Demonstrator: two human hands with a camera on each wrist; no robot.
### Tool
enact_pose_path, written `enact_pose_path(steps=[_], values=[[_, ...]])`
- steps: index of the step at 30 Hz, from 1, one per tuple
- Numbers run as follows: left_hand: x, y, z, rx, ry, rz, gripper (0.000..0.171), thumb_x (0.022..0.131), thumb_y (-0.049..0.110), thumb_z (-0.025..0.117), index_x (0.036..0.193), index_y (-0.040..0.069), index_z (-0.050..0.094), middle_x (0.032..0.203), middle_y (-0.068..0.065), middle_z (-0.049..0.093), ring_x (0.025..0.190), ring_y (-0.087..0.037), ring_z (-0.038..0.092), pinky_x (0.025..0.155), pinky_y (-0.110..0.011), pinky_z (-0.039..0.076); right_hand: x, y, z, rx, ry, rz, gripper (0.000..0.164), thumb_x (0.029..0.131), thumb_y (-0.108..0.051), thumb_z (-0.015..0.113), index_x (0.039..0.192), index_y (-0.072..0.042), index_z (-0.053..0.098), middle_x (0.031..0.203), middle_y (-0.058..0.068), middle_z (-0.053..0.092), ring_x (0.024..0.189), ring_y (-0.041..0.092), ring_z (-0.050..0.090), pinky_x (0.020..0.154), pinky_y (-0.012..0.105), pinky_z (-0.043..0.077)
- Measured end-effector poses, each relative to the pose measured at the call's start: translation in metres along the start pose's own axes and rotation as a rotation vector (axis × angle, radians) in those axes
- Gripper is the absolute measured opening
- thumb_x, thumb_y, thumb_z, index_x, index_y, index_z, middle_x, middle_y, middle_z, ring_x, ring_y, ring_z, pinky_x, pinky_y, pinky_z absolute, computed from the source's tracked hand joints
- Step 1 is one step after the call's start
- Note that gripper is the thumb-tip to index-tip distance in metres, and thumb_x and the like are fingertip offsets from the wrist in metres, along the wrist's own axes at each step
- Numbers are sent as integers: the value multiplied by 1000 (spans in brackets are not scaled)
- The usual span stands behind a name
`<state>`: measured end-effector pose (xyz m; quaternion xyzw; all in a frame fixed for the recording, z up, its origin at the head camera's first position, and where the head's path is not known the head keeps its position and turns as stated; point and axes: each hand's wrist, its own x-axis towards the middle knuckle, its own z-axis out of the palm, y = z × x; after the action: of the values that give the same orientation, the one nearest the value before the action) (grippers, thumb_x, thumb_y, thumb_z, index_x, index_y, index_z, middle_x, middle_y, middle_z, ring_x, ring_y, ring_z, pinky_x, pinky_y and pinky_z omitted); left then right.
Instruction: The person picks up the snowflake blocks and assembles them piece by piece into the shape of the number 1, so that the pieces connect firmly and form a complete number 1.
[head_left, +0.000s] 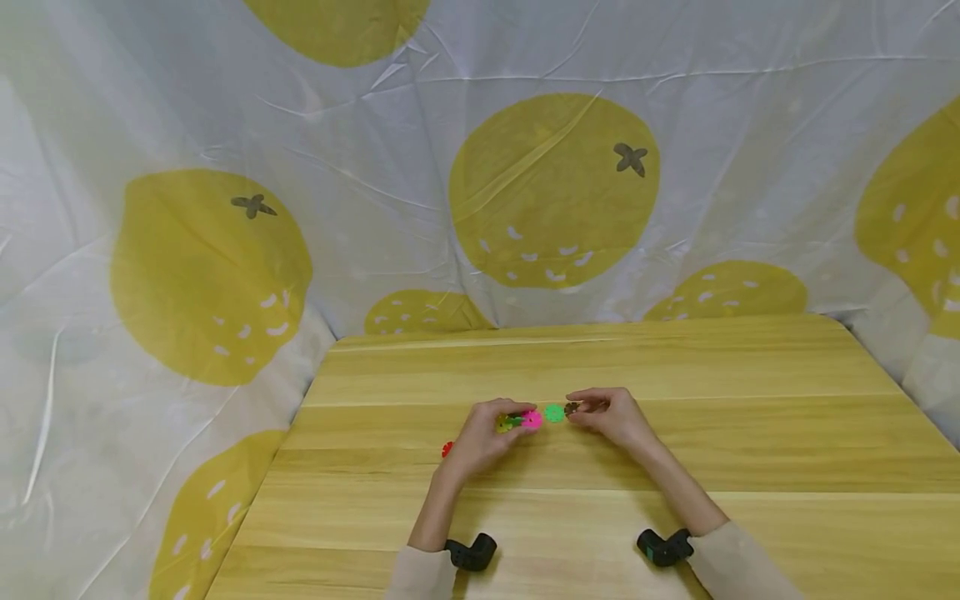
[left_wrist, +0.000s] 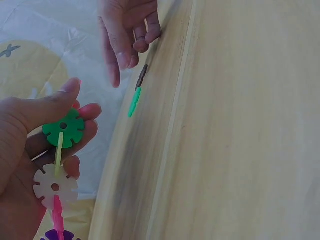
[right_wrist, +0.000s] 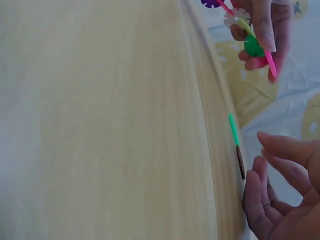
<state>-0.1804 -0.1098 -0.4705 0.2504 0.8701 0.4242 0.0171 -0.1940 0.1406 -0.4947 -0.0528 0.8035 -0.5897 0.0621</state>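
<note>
My left hand (head_left: 480, 437) pinches a chain of notched plastic discs between thumb and fingers. A pink disc (head_left: 532, 419) ends the chain on the right. Behind it, in the left wrist view, come a green disc (left_wrist: 72, 134), a yellow one (left_wrist: 58, 150) seen edge-on, a white disc (left_wrist: 42, 187), another pink one and a purple one. Two loose discs, light green (head_left: 554, 413) and brown (head_left: 572, 409), lie end to end on the table; whether they are joined I cannot tell. Beside the brown disc is my right hand (head_left: 618, 417), thumb and fingers apart, holding nothing.
A red disc (head_left: 447, 449) shows left of my left hand; its link to the chain is hidden. The wooden table (head_left: 750, 433) reaches back to a hanging cloth (head_left: 360, 192) printed with yellow fruit. Black cameras (head_left: 472, 553) sit on both wrists.
</note>
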Motion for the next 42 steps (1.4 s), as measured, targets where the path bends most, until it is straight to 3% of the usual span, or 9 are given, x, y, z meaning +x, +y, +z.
enact_pose_path(steps=[5,12,18,24,28,31,35,42], values=[[0,-1,0,4,-4,-6,32,93,12,78,124,3,75,117,-10,77,114,-25,70,102,-43,56,2,-2,9,-24,-49,-42,32,88,-4,81,118,6,74,90,22,73,67,10,57,56,20,45],[-1,-3,-1,-5,-13,-23,33,93,13,77,125,4,75,118,-10,77,115,-25,70,102,-43,56,5,-3,16,-164,-4,-46,28,87,-8,83,113,1,78,74,11,69,65,10,54,62,21,42],[-2,-5,0,-1,-15,-22,32,94,13,77,124,3,75,118,-10,77,115,-25,70,101,-42,56,8,-5,22,-314,32,-7,29,84,-15,86,112,-7,81,65,0,60,61,10,50,58,23,37],[-2,-5,0,-7,-22,-27,33,93,13,77,124,2,75,119,-10,77,116,-25,70,102,-42,56,8,-8,25,-339,45,3,24,79,-10,90,100,-6,80,72,0,64,66,12,54,63,27,42],[-1,-4,-1,-9,-27,-25,33,93,13,77,124,2,75,119,-10,77,117,-25,70,103,-43,55,4,-9,23,-253,-12,-18,22,79,-4,88,94,-3,73,78,5,69,65,13,64,63,29,55],[-1,-4,-1,-6,-31,-22,33,93,13,77,124,3,75,119,-9,77,116,-25,70,102,-43,56,-1,-9,19,-136,-85,-43,16,85,1,81,97,1,70,79,10,69,61,18,69,57,29,59],[0,-4,0,1,-33,-16,32,93,13,77,124,3,75,119,-10,77,116,-25,70,102,-42,56,-8,-7,12,-17,-142,-75,14,94,1,71,107,7,68,88,17,68,73,23,73,65,29,62],[0,-2,1,-8,-30,-5,32,92,12,78,122,2,76,120,-10,77,117,-25,71,103,-42,56,-21,-2,4,162,-227,-36,23,100,-3,65,115,14,61,102,25,72,88,25,76,76,32,64]])
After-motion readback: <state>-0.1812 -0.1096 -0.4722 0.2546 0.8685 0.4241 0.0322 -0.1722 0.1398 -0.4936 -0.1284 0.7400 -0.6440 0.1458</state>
